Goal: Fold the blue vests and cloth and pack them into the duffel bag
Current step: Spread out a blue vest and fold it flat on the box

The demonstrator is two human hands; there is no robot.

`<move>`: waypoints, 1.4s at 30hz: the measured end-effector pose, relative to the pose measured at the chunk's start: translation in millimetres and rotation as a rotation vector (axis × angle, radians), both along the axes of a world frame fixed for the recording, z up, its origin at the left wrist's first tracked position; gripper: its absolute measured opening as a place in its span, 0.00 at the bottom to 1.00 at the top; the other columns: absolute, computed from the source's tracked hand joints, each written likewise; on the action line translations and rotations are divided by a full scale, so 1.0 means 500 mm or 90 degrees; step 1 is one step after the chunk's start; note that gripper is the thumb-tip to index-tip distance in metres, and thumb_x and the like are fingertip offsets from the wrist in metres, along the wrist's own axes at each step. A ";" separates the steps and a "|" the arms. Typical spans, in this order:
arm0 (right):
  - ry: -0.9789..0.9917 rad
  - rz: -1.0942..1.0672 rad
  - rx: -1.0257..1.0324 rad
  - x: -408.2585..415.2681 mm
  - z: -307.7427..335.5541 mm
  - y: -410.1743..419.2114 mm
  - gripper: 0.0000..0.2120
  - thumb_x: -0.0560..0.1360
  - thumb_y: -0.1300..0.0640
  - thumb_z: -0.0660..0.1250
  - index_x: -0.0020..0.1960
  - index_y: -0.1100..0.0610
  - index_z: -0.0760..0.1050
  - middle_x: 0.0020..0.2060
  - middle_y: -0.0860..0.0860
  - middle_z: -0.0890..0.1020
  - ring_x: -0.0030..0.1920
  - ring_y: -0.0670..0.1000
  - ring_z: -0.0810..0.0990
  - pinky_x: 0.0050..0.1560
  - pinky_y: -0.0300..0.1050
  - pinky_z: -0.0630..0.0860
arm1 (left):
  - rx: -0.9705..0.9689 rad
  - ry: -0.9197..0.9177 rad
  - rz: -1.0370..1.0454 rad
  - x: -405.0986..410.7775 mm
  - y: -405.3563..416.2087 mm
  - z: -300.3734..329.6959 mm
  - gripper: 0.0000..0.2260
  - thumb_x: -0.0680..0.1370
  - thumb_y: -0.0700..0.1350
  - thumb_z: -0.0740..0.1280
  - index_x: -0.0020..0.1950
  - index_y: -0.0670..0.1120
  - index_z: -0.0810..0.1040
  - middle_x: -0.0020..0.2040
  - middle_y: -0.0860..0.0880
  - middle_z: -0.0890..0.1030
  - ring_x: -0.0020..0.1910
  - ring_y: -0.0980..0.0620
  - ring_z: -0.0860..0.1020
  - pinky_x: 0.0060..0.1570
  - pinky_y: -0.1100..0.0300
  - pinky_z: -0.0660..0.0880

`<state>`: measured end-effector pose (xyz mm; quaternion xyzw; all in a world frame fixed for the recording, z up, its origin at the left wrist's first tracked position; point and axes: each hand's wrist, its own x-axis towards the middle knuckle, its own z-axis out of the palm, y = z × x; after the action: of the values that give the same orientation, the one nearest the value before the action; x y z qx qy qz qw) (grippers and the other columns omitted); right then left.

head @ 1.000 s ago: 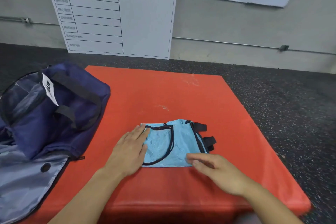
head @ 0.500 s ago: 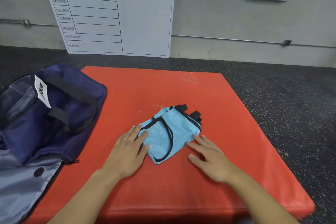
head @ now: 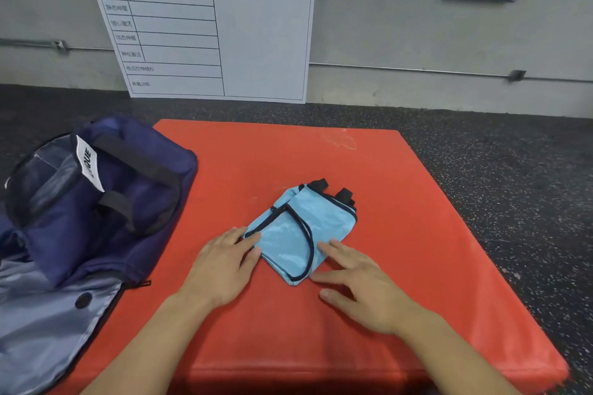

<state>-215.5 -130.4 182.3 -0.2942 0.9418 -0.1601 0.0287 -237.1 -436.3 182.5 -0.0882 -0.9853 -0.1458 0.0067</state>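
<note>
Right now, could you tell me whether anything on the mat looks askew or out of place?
The folded blue vest lies diagonally on the red mat, not square to its edges, with both hands flat beside it: left hand, right hand. The duffel bag slumps open over the mat's left edge.

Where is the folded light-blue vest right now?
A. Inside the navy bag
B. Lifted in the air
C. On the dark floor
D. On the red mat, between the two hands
D: the folded vest lies flat on the red mat, with the left hand and right hand touching its edges.
</note>
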 end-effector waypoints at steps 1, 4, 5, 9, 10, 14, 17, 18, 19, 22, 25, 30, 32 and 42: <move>0.002 0.017 -0.006 0.005 0.004 -0.002 0.23 0.81 0.32 0.53 0.72 0.34 0.70 0.82 0.40 0.52 0.81 0.41 0.43 0.81 0.48 0.49 | 0.004 0.007 -0.003 0.004 -0.002 0.004 0.40 0.72 0.69 0.34 0.78 0.58 0.66 0.79 0.53 0.64 0.79 0.53 0.59 0.77 0.55 0.55; 0.013 0.057 -0.021 0.023 0.009 -0.013 0.19 0.82 0.37 0.57 0.71 0.35 0.73 0.81 0.38 0.53 0.81 0.40 0.44 0.80 0.47 0.50 | 0.004 0.011 -0.015 0.018 -0.009 0.008 0.41 0.73 0.68 0.34 0.77 0.56 0.68 0.78 0.55 0.67 0.79 0.54 0.60 0.77 0.56 0.55; 0.017 0.063 -0.023 0.029 0.009 -0.016 0.19 0.82 0.38 0.57 0.71 0.35 0.73 0.81 0.38 0.54 0.81 0.41 0.44 0.80 0.47 0.50 | 0.000 0.011 -0.021 0.023 -0.011 0.010 0.41 0.73 0.68 0.34 0.77 0.56 0.68 0.78 0.55 0.67 0.79 0.54 0.60 0.77 0.56 0.55; 0.023 0.056 -0.007 0.039 0.006 -0.024 0.20 0.83 0.39 0.53 0.72 0.38 0.72 0.81 0.38 0.55 0.81 0.41 0.45 0.80 0.46 0.50 | -0.014 0.015 -0.043 0.051 -0.018 0.017 0.41 0.72 0.67 0.35 0.77 0.55 0.69 0.77 0.55 0.68 0.79 0.54 0.60 0.78 0.56 0.55; 0.024 0.052 0.006 0.041 0.004 -0.026 0.22 0.84 0.39 0.52 0.74 0.40 0.71 0.81 0.38 0.55 0.81 0.41 0.45 0.80 0.46 0.51 | -0.022 0.014 -0.046 0.058 -0.021 0.017 0.41 0.72 0.67 0.35 0.77 0.55 0.69 0.77 0.55 0.68 0.79 0.54 0.59 0.78 0.56 0.55; 0.023 0.039 0.029 0.044 -0.011 -0.039 0.24 0.83 0.44 0.48 0.77 0.45 0.66 0.81 0.39 0.58 0.81 0.42 0.51 0.80 0.47 0.54 | -0.046 0.013 -0.058 0.080 -0.031 0.011 0.40 0.72 0.67 0.36 0.78 0.55 0.67 0.77 0.55 0.67 0.79 0.54 0.59 0.78 0.57 0.54; 0.018 0.016 -0.098 0.039 -0.007 -0.040 0.21 0.82 0.54 0.58 0.74 0.46 0.72 0.75 0.37 0.67 0.77 0.41 0.63 0.78 0.43 0.59 | -0.035 0.005 -0.058 0.095 -0.040 0.014 0.39 0.73 0.68 0.40 0.79 0.55 0.65 0.77 0.56 0.68 0.78 0.56 0.61 0.77 0.59 0.55; 0.013 -0.002 -0.146 0.036 -0.002 -0.037 0.20 0.82 0.56 0.60 0.72 0.46 0.74 0.73 0.36 0.69 0.75 0.41 0.67 0.77 0.43 0.61 | -0.023 0.004 -0.057 0.099 -0.043 0.015 0.36 0.75 0.67 0.43 0.80 0.55 0.63 0.77 0.55 0.68 0.78 0.56 0.61 0.76 0.60 0.55; 0.000 -0.030 -0.187 0.033 0.003 -0.032 0.19 0.81 0.55 0.61 0.71 0.45 0.76 0.72 0.36 0.71 0.73 0.40 0.69 0.76 0.43 0.63 | -0.006 0.008 -0.059 0.104 -0.045 0.016 0.33 0.78 0.66 0.48 0.81 0.55 0.61 0.77 0.54 0.69 0.78 0.55 0.61 0.76 0.61 0.55; -0.054 -0.102 -0.322 0.029 0.019 -0.018 0.13 0.80 0.54 0.68 0.63 0.43 0.81 0.64 0.35 0.80 0.67 0.37 0.75 0.73 0.45 0.68 | 0.068 0.075 -0.096 0.116 -0.042 0.018 0.26 0.80 0.61 0.59 0.78 0.58 0.63 0.74 0.56 0.70 0.76 0.56 0.64 0.73 0.64 0.57; -0.087 -0.147 -0.422 0.025 0.023 -0.009 0.10 0.78 0.57 0.72 0.55 0.43 0.83 0.55 0.38 0.84 0.60 0.42 0.81 0.68 0.50 0.73 | 0.160 0.130 -0.157 0.120 -0.028 0.035 0.19 0.78 0.60 0.62 0.70 0.62 0.71 0.74 0.60 0.68 0.75 0.60 0.63 0.74 0.60 0.60; -0.120 -0.198 -0.456 0.016 0.023 -0.002 0.14 0.77 0.60 0.73 0.53 0.39 0.83 0.50 0.41 0.86 0.51 0.46 0.84 0.60 0.48 0.78 | 0.274 0.066 -0.222 0.098 -0.001 0.049 0.10 0.77 0.59 0.69 0.57 0.64 0.81 0.77 0.64 0.61 0.78 0.65 0.52 0.75 0.64 0.51; -0.125 -0.206 -0.464 0.010 0.024 0.001 0.12 0.77 0.60 0.74 0.52 0.43 0.84 0.47 0.39 0.86 0.44 0.44 0.82 0.52 0.42 0.77 | 0.262 0.036 -0.237 0.079 0.006 0.043 0.10 0.77 0.56 0.72 0.58 0.66 0.82 0.77 0.66 0.60 0.78 0.66 0.49 0.75 0.65 0.49; -0.153 -0.172 -0.475 -0.051 0.017 -0.001 0.14 0.79 0.61 0.72 0.58 0.44 0.84 0.35 0.45 0.75 0.36 0.47 0.67 0.38 0.42 0.65 | 0.437 -0.086 -0.190 0.015 0.018 0.047 0.15 0.79 0.40 0.71 0.63 0.55 0.83 0.60 0.60 0.81 0.63 0.63 0.77 0.68 0.65 0.68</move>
<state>-241.1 -130.7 190.7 -0.1372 0.8393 -0.5259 0.0084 -229.5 -427.3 206.2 -0.2139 -0.8536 -0.4724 -0.0504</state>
